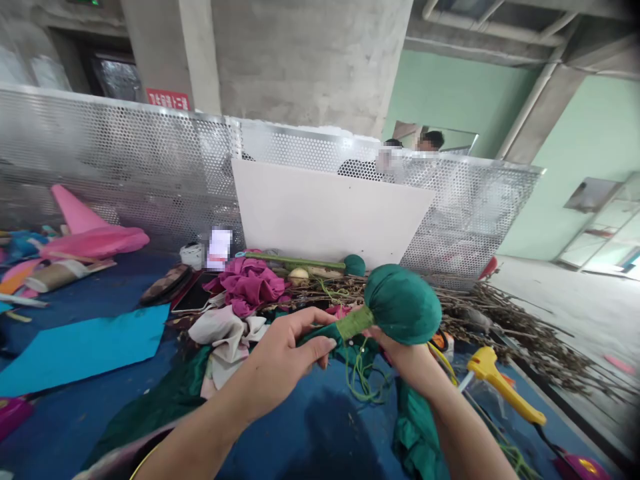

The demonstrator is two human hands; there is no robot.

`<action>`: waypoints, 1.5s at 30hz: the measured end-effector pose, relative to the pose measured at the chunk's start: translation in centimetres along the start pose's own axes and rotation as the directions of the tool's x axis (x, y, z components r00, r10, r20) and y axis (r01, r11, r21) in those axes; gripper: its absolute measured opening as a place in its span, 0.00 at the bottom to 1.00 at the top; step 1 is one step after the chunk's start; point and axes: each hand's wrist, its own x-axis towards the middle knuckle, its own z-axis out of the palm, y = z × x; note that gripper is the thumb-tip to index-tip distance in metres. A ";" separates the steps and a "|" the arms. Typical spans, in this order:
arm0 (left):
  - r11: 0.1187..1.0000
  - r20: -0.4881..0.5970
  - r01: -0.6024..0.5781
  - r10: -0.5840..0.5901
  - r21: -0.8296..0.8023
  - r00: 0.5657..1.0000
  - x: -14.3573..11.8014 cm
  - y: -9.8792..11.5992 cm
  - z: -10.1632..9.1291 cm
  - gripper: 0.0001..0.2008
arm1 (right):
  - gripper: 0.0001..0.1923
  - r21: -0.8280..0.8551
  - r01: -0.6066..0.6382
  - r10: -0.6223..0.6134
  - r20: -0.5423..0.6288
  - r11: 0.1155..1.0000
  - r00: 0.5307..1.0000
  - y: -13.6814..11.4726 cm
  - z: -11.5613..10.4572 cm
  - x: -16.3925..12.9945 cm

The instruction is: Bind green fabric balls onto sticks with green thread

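Green cloth ball (pixel 403 303) between pinching hands (pixel 285 357)

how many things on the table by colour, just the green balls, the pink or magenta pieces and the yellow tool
Green cloth balls: 2, the held ball gripped by the left hand and right hand, and the small ball by the white board
Pink or magenta: 2, cone, magenta cloth
Yellow: 1, glue gun
Total: 5

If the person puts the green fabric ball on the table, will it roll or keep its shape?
The green fabric ball looks stuffed and rounded, so it would probably keep its shape and feel light. It might roll a little, but the wrapped neck pinched by the left hand and the loose green cloth hanging below the right hand would likely stop it.
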 end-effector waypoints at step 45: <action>0.980 0.045 0.062 -0.055 -0.189 0.997 1.4 -1.3 0.7 0.11 | 0.15 0.033 0.359 -0.352 -0.141 0.933 0.925 -3.8 6.0 -5.9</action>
